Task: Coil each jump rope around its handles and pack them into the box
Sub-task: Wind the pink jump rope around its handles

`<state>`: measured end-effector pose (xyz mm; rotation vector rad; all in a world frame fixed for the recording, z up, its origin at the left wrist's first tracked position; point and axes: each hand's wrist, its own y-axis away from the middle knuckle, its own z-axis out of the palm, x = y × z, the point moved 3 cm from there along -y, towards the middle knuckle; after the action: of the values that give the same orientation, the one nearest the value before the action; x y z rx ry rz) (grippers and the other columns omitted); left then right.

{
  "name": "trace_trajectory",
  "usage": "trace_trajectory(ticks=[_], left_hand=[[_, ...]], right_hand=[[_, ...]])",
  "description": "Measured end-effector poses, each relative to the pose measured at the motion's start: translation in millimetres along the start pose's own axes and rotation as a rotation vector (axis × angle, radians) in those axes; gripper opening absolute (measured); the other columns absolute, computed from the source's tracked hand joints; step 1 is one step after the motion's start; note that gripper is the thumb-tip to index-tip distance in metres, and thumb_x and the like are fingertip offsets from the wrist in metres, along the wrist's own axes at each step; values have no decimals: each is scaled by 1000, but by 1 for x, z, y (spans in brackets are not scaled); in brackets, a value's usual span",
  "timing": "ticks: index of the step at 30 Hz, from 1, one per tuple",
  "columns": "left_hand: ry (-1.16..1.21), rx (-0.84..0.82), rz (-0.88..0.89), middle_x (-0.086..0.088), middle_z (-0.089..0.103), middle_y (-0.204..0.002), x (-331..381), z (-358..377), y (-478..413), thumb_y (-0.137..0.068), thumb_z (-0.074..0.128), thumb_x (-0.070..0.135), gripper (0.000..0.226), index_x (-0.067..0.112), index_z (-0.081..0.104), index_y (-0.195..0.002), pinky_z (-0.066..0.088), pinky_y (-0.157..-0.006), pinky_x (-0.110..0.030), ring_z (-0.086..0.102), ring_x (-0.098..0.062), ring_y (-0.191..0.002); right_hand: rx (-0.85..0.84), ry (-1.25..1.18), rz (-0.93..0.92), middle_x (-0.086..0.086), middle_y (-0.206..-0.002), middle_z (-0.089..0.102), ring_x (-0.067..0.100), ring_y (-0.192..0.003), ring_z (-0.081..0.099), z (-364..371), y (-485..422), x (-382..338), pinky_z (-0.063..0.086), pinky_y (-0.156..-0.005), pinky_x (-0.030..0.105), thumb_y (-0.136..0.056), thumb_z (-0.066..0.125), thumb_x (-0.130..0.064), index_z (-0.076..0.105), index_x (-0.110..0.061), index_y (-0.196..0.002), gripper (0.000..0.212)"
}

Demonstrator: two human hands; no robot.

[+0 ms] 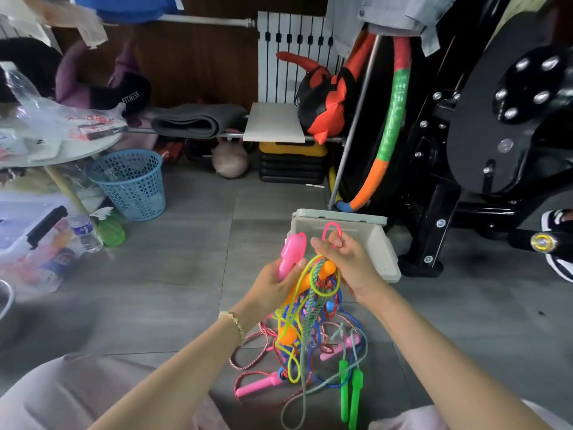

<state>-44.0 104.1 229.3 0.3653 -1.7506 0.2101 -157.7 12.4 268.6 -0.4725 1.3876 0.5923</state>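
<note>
Head view gives me the left hand (276, 280), fingers clenched round the pink handle (290, 254), whose long axis stands near upright, tip toward 12 o'clock. Just beside it at 3 o'clock, the right hand (347, 262) pinches a loop of pink cord (331, 232). I judge the coming wrap carries that loop toward 9 o'clock, over the handle. The box (383, 254) lies open just behind at 1 o'clock. The tangle of other ropes (310, 352) sits on the floor at 6 o'clock.

Forearms are bare; a pale beaded bracelet (233, 321) rings the wrist behind the left grip (274, 282); pale pink cloth (62, 395) covers the knees.
</note>
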Motion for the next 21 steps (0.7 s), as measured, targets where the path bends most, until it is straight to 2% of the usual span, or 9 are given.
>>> trace_trajectory(ticks=[4,7,11,13,15,17,19,20,21], left_hand=[[62,-56,-28,-6,47,-63,1,-8,2,-90,46,46,43,6,53,-76,38,-56,-28,42,-14,-55],[20,-236,-43,-6,47,-66,1,-13,6,-96,51,29,31,2,54,-82,38,-56,-21,42,-12,-58],[16,-306,-48,7,37,-60,2,-8,9,-79,73,34,40,18,39,-65,36,-55,-18,38,-7,-55],[57,-289,-71,1,47,-66,1,-6,12,-68,77,45,44,12,48,-71,46,-63,-29,47,-13,-64],[102,-303,-100,-12,57,-82,1,-3,16,-64,78,54,69,-5,55,-91,51,-78,-51,54,-23,-78],[99,-287,-100,-17,65,-88,4,0,18,-66,79,53,67,-4,61,-98,50,-86,-53,59,-25,-80],[72,-195,-83,-14,70,-83,5,-3,15,-68,79,52,57,1,66,-91,51,-81,-49,60,-21,-73],[59,-137,-78,-10,70,-78,6,-6,14,-66,79,54,60,0,65,-90,52,-78,-47,59,-19,-70],[41,-90,-82,-6,70,-73,5,-9,12,-65,78,57,63,0,64,-88,51,-73,-45,57,-19,-66]], right_hand=[[20,109,3,6,-66,34,15,-61,37,-3,4,-4,38,-59,23,-71,73,-38,28,-22,-67,48],[46,91,1,4,-62,34,9,-52,36,-2,7,2,37,-51,16,-79,72,-27,26,-21,-67,47],[111,117,-12,9,-66,32,19,-59,31,10,9,6,34,-59,29,-72,74,-43,27,-24,-65,51],[143,122,7,9,-63,35,19,-58,34,11,7,6,34,-62,33,-74,72,-46,32,-22,-66,48],[141,123,10,4,-61,40,15,-57,38,13,7,6,37,-63,33,-71,71,-53,37,-17,-71,50],[123,189,12,13,-66,45,19,-61,45,15,7,5,40,-63,27,-74,68,-58,43,-8,-75,55],[98,342,16,26,-85,57,24,-78,58,13,10,5,40,-59,9,-88,57,-46,56,2,-94,48],[85,388,28,23,-97,61,22,-87,61,11,13,5,38,-56,1,-93,51,-40,57,0,-108,43],[64,391,44,14,-105,62,10,-92,61,10,15,6,37,-57,-2,-95,47,-37,54,-5,-119,40]])
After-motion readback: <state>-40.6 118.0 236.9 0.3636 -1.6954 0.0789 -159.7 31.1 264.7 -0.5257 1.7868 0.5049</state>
